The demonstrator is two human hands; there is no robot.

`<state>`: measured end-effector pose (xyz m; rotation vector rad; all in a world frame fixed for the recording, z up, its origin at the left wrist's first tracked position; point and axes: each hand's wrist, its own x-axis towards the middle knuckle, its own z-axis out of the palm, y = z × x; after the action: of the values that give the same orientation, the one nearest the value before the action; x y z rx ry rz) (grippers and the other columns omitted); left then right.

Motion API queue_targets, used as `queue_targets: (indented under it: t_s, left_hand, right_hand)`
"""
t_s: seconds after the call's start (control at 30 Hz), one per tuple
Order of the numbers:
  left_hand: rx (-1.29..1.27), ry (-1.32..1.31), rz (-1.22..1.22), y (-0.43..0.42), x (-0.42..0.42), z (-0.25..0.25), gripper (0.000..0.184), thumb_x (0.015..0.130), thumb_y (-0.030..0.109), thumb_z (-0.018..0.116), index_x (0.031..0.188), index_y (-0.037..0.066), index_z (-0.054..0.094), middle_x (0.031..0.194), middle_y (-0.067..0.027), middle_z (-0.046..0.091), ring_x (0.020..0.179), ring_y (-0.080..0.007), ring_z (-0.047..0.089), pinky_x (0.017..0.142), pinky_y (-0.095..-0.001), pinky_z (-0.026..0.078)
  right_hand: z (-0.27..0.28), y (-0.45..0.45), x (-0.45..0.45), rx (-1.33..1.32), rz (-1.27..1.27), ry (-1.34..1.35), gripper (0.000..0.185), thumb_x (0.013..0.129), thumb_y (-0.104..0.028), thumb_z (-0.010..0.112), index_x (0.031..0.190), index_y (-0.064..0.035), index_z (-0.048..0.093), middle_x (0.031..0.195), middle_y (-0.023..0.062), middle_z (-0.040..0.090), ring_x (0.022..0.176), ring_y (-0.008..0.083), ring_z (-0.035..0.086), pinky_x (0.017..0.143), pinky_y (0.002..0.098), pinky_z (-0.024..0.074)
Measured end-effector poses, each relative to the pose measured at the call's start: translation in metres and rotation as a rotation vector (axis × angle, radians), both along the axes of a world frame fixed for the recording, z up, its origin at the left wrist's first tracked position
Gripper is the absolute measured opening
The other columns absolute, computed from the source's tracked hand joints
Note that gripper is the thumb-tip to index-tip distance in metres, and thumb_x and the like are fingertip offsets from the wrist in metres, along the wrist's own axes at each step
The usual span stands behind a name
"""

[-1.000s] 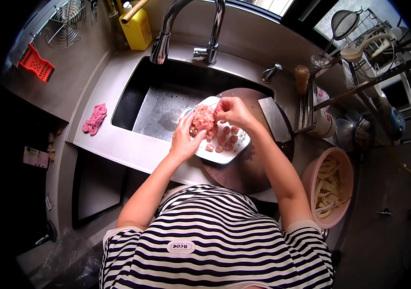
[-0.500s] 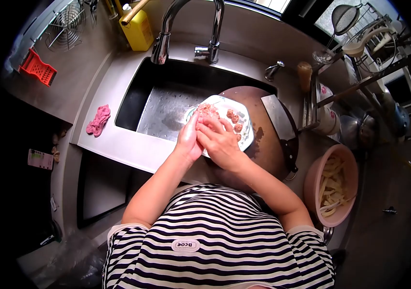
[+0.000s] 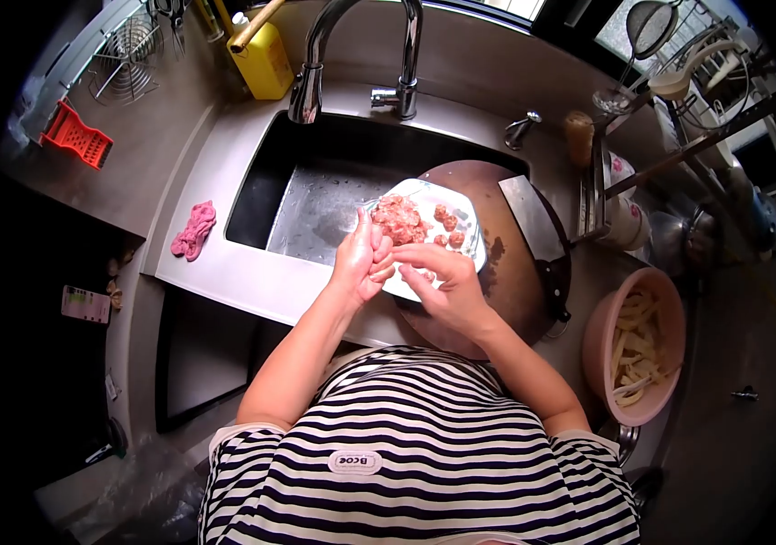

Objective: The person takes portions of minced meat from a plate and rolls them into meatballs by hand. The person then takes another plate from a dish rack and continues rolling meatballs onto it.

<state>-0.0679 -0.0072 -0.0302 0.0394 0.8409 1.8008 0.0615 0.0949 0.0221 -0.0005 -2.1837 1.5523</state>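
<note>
My left hand point(image 3: 365, 259) is curled into a fist at the near left side of the white plate point(image 3: 421, 191); whatever is inside it is hidden. Close beside it is my right hand point(image 3: 447, 286), its fingers bent and apart, with the fingertips by the left fist. I see nothing held in the right hand. A mound of minced meat point(image 3: 400, 218) lies on the plate beyond my hands. Several small meatballs point(image 3: 443, 216) sit along the plate's right side. The plate rests on a round brown cutting board point(image 3: 497, 309) that partly covers the sink.
A cleaver point(image 3: 533, 222) lies on the board's right part. Behind are the sink point(image 3: 315, 195) and a tall faucet point(image 3: 311, 91). A pink cloth point(image 3: 194, 232) lies left on the counter. At right stands a pink basin point(image 3: 595, 341) holding pale strips, below a dish rack point(image 3: 697, 141).
My hands have moved from over the minced meat toward me, uncovering the mound. The left fingers have curled into a fist, and the right hand has drawn back slightly to the right.
</note>
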Motion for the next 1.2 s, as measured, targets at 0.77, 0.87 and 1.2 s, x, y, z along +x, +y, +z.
queue_targets:
  t_s: [0.77, 0.87, 1.2]
  left_hand:
    - [0.266, -0.378, -0.259, 0.013, 0.036, 0.034, 0.089, 0.083, 0.068, 0.023, 0.134, -0.005, 0.026, 0.137, -0.0198, 0.032, 0.126, -0.0316, 0.033, 0.105, -0.0422, 0.027]
    - [0.067, -0.32, -0.131, 0.009, 0.031, 0.025, 0.066, 0.09, 0.052, 0.033, 0.122, -0.005, 0.042, 0.123, -0.022, 0.047, 0.111, -0.0327, 0.048, 0.096, -0.0423, 0.038]
    - [0.025, -0.352, -0.015, 0.015, 0.037, 0.006, 0.042, 0.093, 0.04, 0.037, 0.108, 0.004, 0.052, 0.107, -0.0108, 0.056, 0.095, -0.0232, 0.056, 0.084, -0.0381, 0.047]
  right_hand:
    - [-0.068, 0.048, -0.027, -0.54, -0.445, 0.057, 0.038, 0.088, -0.029, 0.056, 0.062, -0.0015, 0.056, 0.051, 0.0002, 0.05, 0.043, 0.0095, 0.046, 0.041, 0.0227, 0.036]
    - [-0.058, 0.055, -0.022, -0.843, -0.43, -0.025, 0.045, 0.09, -0.037, 0.051, 0.058, -0.0044, 0.05, 0.048, -0.0007, 0.045, 0.039, 0.0067, 0.038, 0.037, 0.0192, 0.0291]
    - [-0.012, 0.019, -0.006, 0.362, -0.086, -0.138, 0.033, 0.091, -0.032, 0.046, 0.091, -0.0024, 0.06, 0.094, 0.0111, 0.06, 0.086, 0.0294, 0.057, 0.074, 0.0369, 0.0454]
